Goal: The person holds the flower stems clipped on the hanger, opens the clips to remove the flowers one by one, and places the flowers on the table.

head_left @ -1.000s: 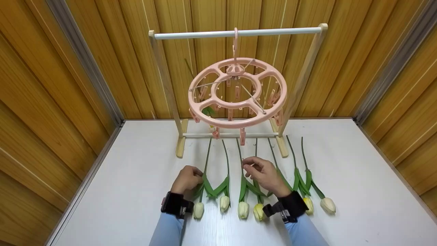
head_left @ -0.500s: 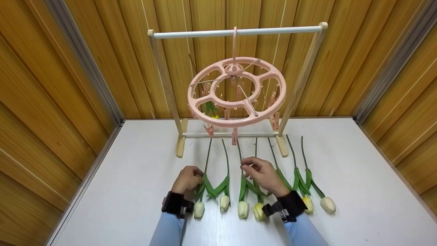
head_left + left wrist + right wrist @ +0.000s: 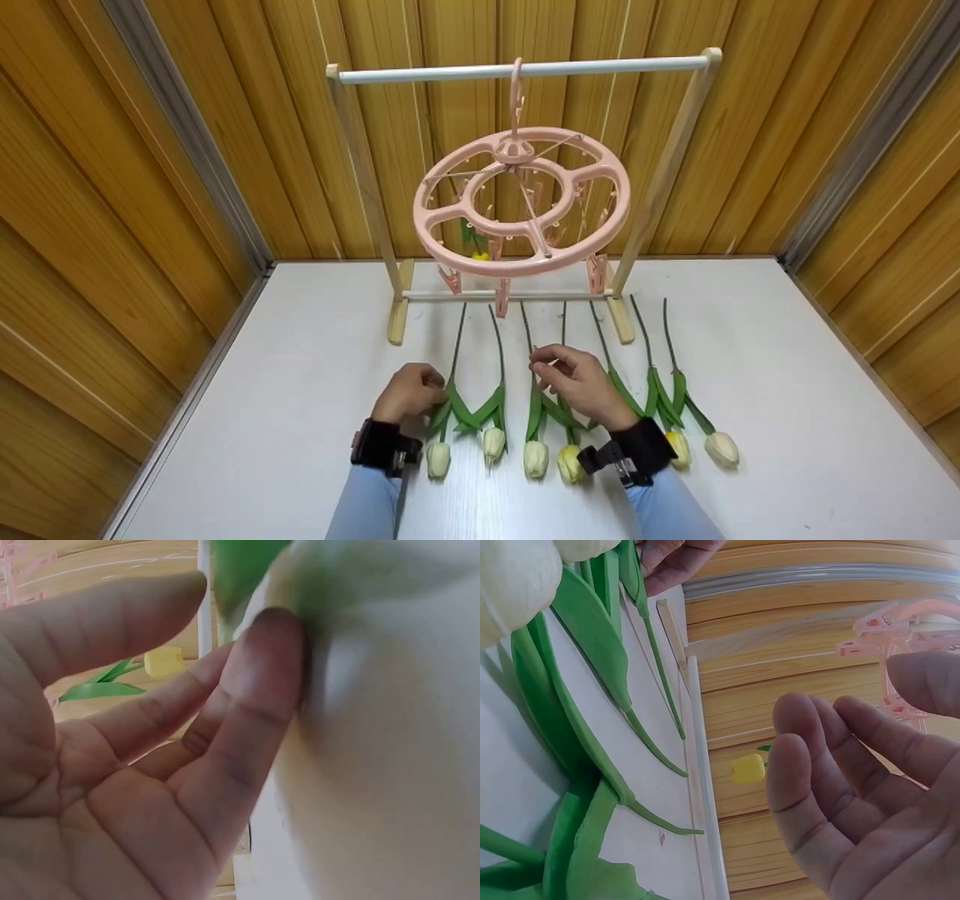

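Note:
Several artificial tulips lie in a row on the white table, stems pointing to the back. My left hand [image 3: 411, 391] rests beside the leftmost cream tulip [image 3: 438, 460], fingertips at its leaves; in the left wrist view the thumb stands apart from loosely bent fingers. My right hand [image 3: 576, 379] hovers over the middle stems, near a cream tulip [image 3: 535, 459] and a yellow tulip [image 3: 570, 465]. Its fingers [image 3: 789, 772] are loosely bent with nothing between them. Behind, a pink round clip hanger [image 3: 491, 266] hangs with another yellow tulip [image 3: 480, 256] head down, partly hidden.
The hanger hooks over the white bar [image 3: 615, 67] of a wooden stand [image 3: 675, 150] at the back of the table. Pink clips [image 3: 502, 297] dangle below the ring. At the right end lie a cream tulip [image 3: 721, 450] and a yellow one [image 3: 677, 448]. Wood-patterned walls enclose the table.
The hanger has turned on its hook: its front clips have swung left, while the hanging yellow tulip at the back has shifted right. Both hands have stayed nearly still.

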Action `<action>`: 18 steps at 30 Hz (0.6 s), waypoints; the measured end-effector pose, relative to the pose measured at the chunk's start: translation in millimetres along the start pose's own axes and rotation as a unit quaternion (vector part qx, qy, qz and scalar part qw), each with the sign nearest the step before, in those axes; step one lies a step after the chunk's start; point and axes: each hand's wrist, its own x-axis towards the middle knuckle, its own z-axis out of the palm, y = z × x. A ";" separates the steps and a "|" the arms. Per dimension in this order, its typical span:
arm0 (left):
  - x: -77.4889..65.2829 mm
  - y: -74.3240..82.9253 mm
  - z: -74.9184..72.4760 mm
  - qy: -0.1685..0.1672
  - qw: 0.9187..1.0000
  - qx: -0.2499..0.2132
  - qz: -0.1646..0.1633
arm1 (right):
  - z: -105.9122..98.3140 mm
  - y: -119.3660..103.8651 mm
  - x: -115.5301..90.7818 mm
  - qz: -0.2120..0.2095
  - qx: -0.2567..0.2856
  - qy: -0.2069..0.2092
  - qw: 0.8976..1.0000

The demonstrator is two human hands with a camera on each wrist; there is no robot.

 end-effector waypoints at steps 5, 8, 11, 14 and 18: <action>-2.1 1.7 -5.5 0.005 1.000 -0.024 -0.011 | -2.1 0.2 -0.8 -0.005 0.003 0.002 1.000; -4.1 5.6 -9.9 0.022 0.999 -0.027 -0.011 | -4.0 -0.9 -1.9 -0.008 0.002 0.003 1.000; -5.9 10.5 -14.7 0.043 0.999 -0.028 0.001 | -6.1 -3.7 -3.3 -0.005 -0.001 0.005 1.000; -7.3 15.3 -19.6 0.068 0.997 -0.037 0.026 | -7.6 -7.2 -3.6 -0.002 -0.002 0.007 1.000; -7.0 23.0 -25.5 0.111 0.990 -0.062 0.066 | -8.9 -11.1 -1.5 -0.004 -0.002 0.007 1.000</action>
